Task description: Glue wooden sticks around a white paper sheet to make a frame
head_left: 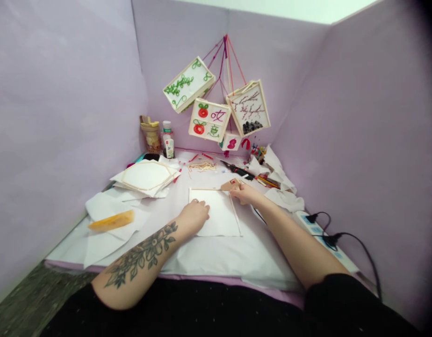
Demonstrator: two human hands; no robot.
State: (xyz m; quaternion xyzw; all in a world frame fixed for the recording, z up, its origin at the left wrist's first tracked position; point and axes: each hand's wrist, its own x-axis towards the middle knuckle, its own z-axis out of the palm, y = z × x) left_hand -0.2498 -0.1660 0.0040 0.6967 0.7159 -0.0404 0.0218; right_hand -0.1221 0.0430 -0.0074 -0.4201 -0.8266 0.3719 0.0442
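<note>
From my remote view I note smooth, matt white paper in the sheet (216, 215), pale wood-like strips (205, 188) at its edges, glossy clear-looking walls on the yellow-lidded jar (153, 138), and smooth, plastic-looking white casing on the power strip (319, 236).

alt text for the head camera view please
Left hand presses a white sheet edged with thin wooden strips; right hand holds a tan tool at its far corner. Decorated panels hang behind.

Has a yellow-lidded jar (153, 139) beside a white-capped bottle (167, 135) at back left, between lilac walls (72, 75)
</note>
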